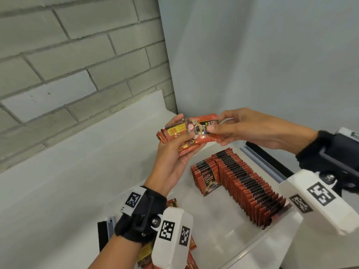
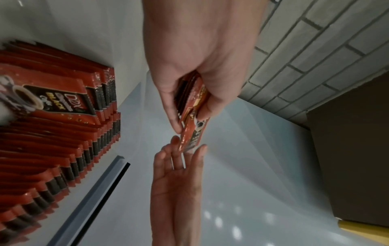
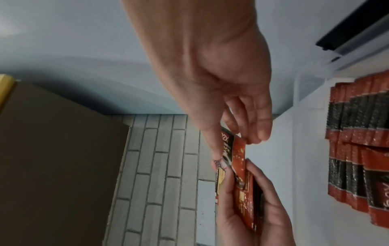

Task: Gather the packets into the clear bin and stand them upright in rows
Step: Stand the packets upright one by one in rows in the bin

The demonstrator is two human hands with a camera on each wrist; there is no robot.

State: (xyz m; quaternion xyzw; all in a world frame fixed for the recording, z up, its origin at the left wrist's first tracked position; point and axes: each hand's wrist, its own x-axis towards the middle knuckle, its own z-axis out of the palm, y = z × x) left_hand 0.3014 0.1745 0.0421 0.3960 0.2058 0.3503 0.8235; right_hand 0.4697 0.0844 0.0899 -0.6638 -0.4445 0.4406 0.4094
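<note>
The left hand holds a small stack of red coffee packets above the clear bin, its grip curled around them — thumb across the top packet, fingers underneath. The right hand pinches the other end of the top packet between thumb and fingers. Inside the bin, a long row of packets stands upright along the right wall, with a shorter row just beside it. More loose packets lie on the white desk below the left wrist.
</note>
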